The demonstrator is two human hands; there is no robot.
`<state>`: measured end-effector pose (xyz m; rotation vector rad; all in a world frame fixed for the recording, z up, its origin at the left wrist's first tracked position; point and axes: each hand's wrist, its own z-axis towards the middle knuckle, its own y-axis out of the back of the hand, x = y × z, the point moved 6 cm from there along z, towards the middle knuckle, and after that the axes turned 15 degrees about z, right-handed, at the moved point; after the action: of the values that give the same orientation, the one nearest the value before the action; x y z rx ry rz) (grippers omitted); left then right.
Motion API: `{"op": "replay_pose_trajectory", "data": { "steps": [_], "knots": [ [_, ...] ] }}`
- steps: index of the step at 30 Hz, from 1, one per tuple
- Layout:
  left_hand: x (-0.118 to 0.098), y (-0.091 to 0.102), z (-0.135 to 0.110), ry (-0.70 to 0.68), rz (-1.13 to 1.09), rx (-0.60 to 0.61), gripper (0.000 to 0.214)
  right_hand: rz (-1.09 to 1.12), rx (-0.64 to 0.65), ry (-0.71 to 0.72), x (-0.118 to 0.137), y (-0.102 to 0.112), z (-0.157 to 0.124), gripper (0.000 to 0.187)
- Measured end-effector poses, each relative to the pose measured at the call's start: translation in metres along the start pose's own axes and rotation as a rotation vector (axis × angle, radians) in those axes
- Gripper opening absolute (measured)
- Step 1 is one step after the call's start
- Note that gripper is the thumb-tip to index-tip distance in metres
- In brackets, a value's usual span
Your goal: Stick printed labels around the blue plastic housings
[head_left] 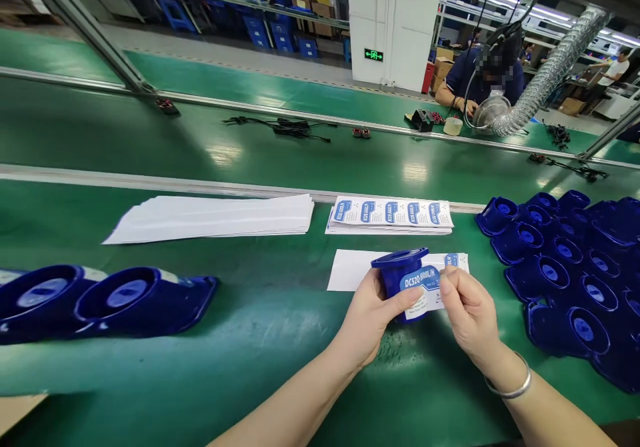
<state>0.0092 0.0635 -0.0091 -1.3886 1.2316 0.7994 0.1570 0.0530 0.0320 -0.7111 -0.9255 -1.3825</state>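
My left hand (373,310) grips a dark blue plastic housing (393,277) with a flanged top, its thumb pressing on a blue-and-white label (423,287) printed "DC52Q-5000L/H". The label lies partly against the housing's curved side. Its right end is pinched between the thumb and finger of my right hand (467,310), which wears a metal bangle. Just behind both hands a mostly bare label sheet (347,270) lies on the green bench, with a label showing at its right end.
Stacked printed label sheets (393,214) lie beyond my hands, beside a pile of blank white strips (215,217). Many blue housings (550,270) crowd the right; labelled ones (125,300) stand at left. Across the conveyor a co-worker (485,77) sits near a silver duct (555,70).
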Motion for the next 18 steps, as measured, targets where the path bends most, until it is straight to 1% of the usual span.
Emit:
{"op": "replay_pose_trajectory", "data": {
  "steps": [4, 6, 9, 11, 15, 18],
  "knots": [
    [0.001, 0.002, 0.002, 0.009, 0.040, -0.045, 0.061, -0.028, 0.039, 0.140, 0.018, -0.003, -0.002, 0.030],
    [0.001, 0.001, 0.003, 0.008, 0.054, -0.029, 0.061, -0.054, 0.040, 0.160, 0.021, -0.002, -0.002, 0.028],
    [-0.002, 0.000, 0.002, -0.017, 0.033, 0.011, 0.059, -0.061, -0.024, 0.083, 0.012, 0.005, 0.001, 0.027],
    [-0.003, -0.002, 0.002, -0.018, 0.027, 0.051, 0.062, 0.030, -0.093, 0.014, 0.001, 0.011, 0.002, 0.027],
    [0.000, -0.007, 0.002, 0.014, 0.002, 0.184, 0.072, 0.267, -0.193, -0.123, -0.018, 0.017, 0.003, 0.030],
    [0.000, -0.007, 0.001, 0.025, -0.029, 0.201, 0.070, 0.304, -0.238, -0.189, -0.023, 0.017, 0.002, 0.035]
  ]
}}
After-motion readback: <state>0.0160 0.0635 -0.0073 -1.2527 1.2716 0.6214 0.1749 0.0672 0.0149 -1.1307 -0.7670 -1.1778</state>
